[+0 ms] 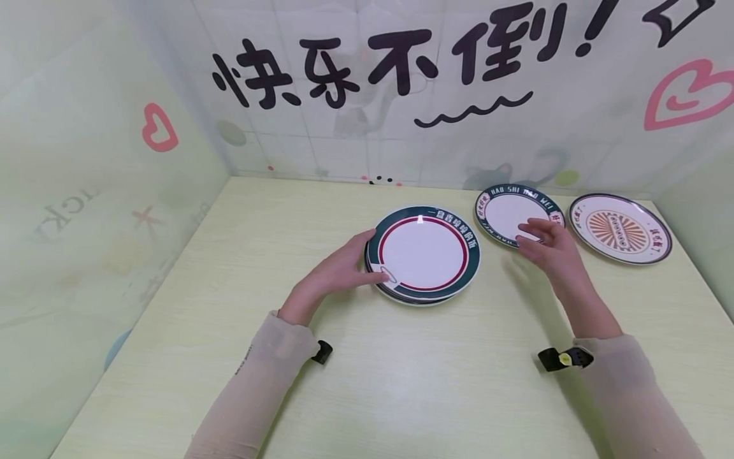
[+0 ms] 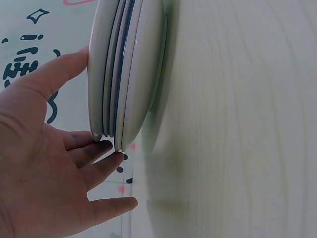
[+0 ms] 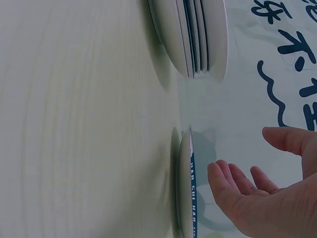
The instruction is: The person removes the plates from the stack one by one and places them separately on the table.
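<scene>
A stack of several round plates (image 1: 424, 252) stands on the table, its top plate white with a dark green rim and a red ring. My left hand (image 1: 346, 261) touches the stack's left side with fingers spread. In the left wrist view, the thumb (image 2: 72, 63) meets the top plate's edge and the fingertips (image 2: 118, 157) lie along the stacked rims. My right hand (image 1: 547, 245) hovers over a smaller green-rimmed plate (image 1: 507, 213), fingers loosely bent and holding nothing. The right wrist view shows a gap between this hand (image 3: 267, 188) and that plate (image 3: 185, 193).
At the far right lies a white plate with an orange sunburst (image 1: 590, 229). The pale wood-grain table (image 1: 401, 382) runs back to a printed wall (image 1: 373, 146) with black characters. Another printed wall (image 1: 86, 191) borders the table's left side.
</scene>
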### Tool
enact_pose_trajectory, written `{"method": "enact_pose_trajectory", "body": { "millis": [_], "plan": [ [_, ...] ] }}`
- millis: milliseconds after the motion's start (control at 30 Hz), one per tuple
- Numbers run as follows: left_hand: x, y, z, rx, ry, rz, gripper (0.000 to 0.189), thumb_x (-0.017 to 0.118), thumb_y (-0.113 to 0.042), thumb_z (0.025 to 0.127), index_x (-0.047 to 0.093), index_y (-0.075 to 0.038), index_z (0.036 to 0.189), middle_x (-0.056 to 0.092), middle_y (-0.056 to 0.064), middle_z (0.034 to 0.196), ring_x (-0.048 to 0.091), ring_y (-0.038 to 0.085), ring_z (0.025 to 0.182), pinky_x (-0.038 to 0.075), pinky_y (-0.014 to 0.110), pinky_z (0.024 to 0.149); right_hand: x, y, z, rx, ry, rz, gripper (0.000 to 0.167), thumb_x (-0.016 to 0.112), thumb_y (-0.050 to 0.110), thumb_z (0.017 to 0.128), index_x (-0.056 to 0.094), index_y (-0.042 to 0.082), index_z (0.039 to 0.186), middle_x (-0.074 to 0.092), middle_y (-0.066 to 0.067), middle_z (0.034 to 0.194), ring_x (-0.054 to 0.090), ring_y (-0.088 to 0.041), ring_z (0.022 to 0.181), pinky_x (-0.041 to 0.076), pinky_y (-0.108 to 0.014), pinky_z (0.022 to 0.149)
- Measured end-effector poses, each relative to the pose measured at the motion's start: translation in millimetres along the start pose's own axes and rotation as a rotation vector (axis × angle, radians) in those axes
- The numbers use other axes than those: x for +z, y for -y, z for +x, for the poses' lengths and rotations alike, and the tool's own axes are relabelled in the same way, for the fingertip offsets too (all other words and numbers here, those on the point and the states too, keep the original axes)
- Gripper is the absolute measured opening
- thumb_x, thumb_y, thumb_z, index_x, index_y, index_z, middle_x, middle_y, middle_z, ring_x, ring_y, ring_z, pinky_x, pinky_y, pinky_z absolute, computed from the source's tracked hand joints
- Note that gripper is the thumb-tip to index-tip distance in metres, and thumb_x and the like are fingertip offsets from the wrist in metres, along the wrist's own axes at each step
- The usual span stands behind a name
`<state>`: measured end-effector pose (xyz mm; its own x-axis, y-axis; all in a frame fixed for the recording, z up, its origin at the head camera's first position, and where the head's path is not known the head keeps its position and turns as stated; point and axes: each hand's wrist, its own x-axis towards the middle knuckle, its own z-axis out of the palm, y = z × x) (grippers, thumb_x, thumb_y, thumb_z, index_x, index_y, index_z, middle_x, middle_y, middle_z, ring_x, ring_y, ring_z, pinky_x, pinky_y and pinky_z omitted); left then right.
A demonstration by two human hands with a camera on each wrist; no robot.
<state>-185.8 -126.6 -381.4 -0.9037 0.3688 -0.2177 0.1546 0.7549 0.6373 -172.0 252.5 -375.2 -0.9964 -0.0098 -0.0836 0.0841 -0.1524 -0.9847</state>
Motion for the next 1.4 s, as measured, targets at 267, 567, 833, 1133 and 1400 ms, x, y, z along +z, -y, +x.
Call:
{"method": "enact_pose_trajectory", "body": {
  "millis": [267,567,833,1133,1400],
  "plan": [
    [-0.4,0.3,-0.1,0.008,0.002,-0.001,0.1,0.075,-0.046,0.085,0.018,-0.013,0.16,0.024,0.006,0.167,0.022,0.026,0.154,0.026,0.047,0.126,10.4,-2.2,-0.9,0.019,0.017,-0.103,0.031,0.063,0.005,0.095,0.049,0.023,0.115,0.061,0.018,0.106,0.063,0.007,0.089,0.054,-0.007,0.08],
    [-0.4,0.7,-0.6,0.025,-0.001,-0.007,0.099,0.075,-0.044,0.086,0.018,-0.012,0.16,0.024,0.007,0.166,0.023,0.025,0.154,0.025,0.046,0.127,18.1,-7.1,0.3,0.032,0.038,-0.186,0.036,0.06,0.006,0.097,0.045,0.015,0.129,0.058,0.013,0.116,0.063,0.009,0.094,0.055,-0.008,0.083],
    [-0.1,0.6,-0.9,0.021,0.0,-0.001,0.1,0.075,-0.044,0.086,0.018,-0.012,0.16,0.023,0.007,0.166,0.022,0.025,0.155,0.025,0.045,0.127,24.8,-9.3,-0.4,0.044,0.06,-0.256,0.052,0.06,0.008,0.098,0.036,0.003,0.144,0.056,0.013,0.119,0.061,0.009,0.095,0.055,-0.01,0.086],
    [0.0,1.3,-1.0,0.027,0.0,0.002,0.099,0.075,-0.045,0.086,0.018,-0.011,0.16,0.024,0.007,0.166,0.022,0.025,0.155,0.024,0.044,0.127,31.6,-12.9,-1.8,0.057,0.097,-0.323,0.064,0.061,0.014,0.099,0.028,-0.005,0.15,0.042,-0.02,0.15,0.06,0.01,0.101,0.054,-0.01,0.09],
    [0.6,2.6,0.1,0.032,-0.001,0.003,0.099,0.074,-0.045,0.086,0.018,-0.011,0.16,0.023,0.007,0.166,0.022,0.025,0.155,0.024,0.044,0.127,37.6,-13.6,-3.6,0.074,0.135,-0.375,0.063,0.061,0.019,0.099,0.031,-0.003,0.15,0.039,-0.023,0.153,0.059,0.013,0.103,0.053,-0.01,0.092]
  ]
}}
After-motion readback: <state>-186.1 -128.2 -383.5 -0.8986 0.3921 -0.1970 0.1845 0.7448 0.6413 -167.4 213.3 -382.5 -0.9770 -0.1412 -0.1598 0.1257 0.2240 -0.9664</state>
